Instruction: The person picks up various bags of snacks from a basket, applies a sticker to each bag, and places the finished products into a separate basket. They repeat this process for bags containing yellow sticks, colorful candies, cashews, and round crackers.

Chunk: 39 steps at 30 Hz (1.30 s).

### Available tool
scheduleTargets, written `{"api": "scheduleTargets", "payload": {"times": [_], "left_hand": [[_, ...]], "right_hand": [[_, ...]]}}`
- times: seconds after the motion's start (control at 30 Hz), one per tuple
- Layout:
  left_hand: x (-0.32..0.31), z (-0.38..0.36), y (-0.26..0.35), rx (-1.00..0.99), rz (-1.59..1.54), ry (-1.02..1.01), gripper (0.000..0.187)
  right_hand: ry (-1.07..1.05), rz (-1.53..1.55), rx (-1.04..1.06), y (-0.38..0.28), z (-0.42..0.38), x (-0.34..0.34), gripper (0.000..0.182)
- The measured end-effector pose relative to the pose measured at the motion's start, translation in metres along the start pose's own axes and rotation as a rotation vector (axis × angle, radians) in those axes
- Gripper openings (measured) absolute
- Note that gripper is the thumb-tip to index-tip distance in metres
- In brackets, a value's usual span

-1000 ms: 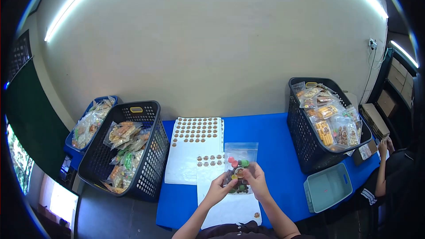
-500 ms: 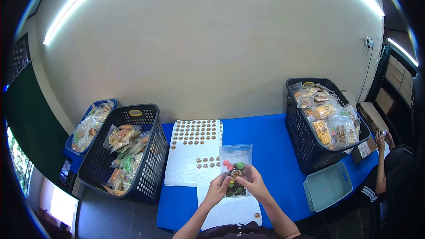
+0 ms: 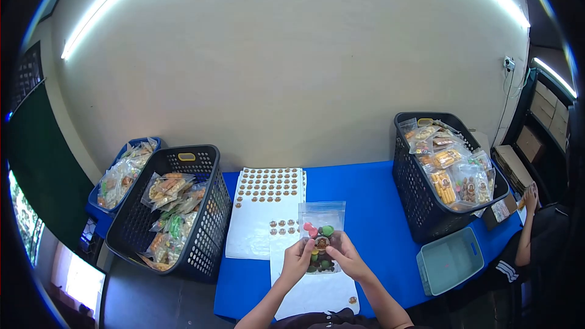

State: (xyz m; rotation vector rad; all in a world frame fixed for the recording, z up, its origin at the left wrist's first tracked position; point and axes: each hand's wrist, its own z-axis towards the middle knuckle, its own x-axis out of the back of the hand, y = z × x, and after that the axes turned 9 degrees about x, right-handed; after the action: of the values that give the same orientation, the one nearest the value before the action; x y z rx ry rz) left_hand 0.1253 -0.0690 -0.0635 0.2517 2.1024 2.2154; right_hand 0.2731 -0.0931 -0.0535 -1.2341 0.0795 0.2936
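Observation:
A clear zip bag (image 3: pixel 323 213) with pink, green and dark round sweets is held upright between both hands, over the sticker sheets. A round brown label (image 3: pixel 322 243) sits on its front. My left hand (image 3: pixel 297 260) grips the bag's left side, thumb beside the label. On the right side, my right hand (image 3: pixel 346 257) holds the bag, its thumb at the label's edge. Behind the bag lie white sheets (image 3: pixel 250 225) with rows of round brown stickers; a lower sheet (image 3: pixel 311 295) has one sticker near its bottom right corner.
Dark baskets of packed snack bags stand at left (image 3: pixel 207 225) and right (image 3: pixel 420 207) of the blue table (image 3: pixel 378 207). A blue basket (image 3: pixel 102 200) is farther left. A grey-green tray (image 3: pixel 450 262) sits by the right basket. Another person's arm (image 3: pixel 525 237) shows at far right.
My hands and the bag have shifted slightly left and down in view, thumbs still by the label. The other person's hand at far right has moved up.

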Motion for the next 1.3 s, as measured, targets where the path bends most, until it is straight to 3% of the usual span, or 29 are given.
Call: {"api": "scheduleTargets", "payload": {"times": [0.1, 0.23, 0.43, 0.53, 0.57, 0.63, 0.73, 0.9, 1.03, 1.13, 1.17, 1.3], "left_hand": [[-0.007, -0.007, 0.015, -0.080, 0.019, 0.024, 0.028], [-0.011, -0.002, -0.004, -0.045, -0.076, 0.025, 0.027], [-0.014, -0.002, -0.023, -0.043, -0.187, 0.042, 0.031], [-0.008, -0.004, -0.010, -0.013, -0.034, 0.048, 0.034], [-0.001, 0.000, -0.015, 0.078, 0.131, -0.013, 0.037], [-0.005, 0.004, -0.018, 0.071, 0.047, 0.018, 0.038], [-0.008, 0.004, -0.017, 0.079, 0.010, 0.020, 0.038], [0.000, 0.010, -0.022, 0.034, 0.118, -0.033, 0.031], [0.003, 0.024, 0.021, 0.170, -0.259, -0.007, 0.022], [0.007, 0.029, 0.027, 0.127, -0.264, -0.054, 0.019], [0.003, 0.026, 0.032, 0.062, -0.281, -0.055, 0.016], [-0.011, 0.018, 0.029, 0.065, -0.308, -0.085, 0.016]], "right_hand": [[0.086, -0.100, 0.067, 0.011, 0.000, -0.006, 0.033], [0.240, -0.200, 0.102, -0.003, 0.003, -0.022, 0.019], [0.236, -0.108, 0.087, 0.008, 0.004, -0.016, 0.022], [0.182, -0.195, -0.051, 0.006, 0.003, -0.004, 0.022], [0.205, -0.196, -0.072, 0.002, 0.004, -0.006, 0.021], [0.256, -0.197, -0.115, -0.010, 0.005, -0.016, 0.021], [0.279, -0.195, -0.029, 0.000, 0.006, -0.014, 0.022], [0.150, -0.268, -0.066, 0.002, 0.005, -0.001, 0.023], [-0.039, -0.430, -0.051, -0.010, 0.005, -0.010, 0.024], [-0.005, -0.462, 0.017, -0.012, 0.009, -0.009, 0.025], [0.088, -0.299, 0.118, -0.001, 0.013, -0.006, 0.020], [0.243, -0.170, 0.184, -0.009, 0.023, -0.006, 0.009]]}}
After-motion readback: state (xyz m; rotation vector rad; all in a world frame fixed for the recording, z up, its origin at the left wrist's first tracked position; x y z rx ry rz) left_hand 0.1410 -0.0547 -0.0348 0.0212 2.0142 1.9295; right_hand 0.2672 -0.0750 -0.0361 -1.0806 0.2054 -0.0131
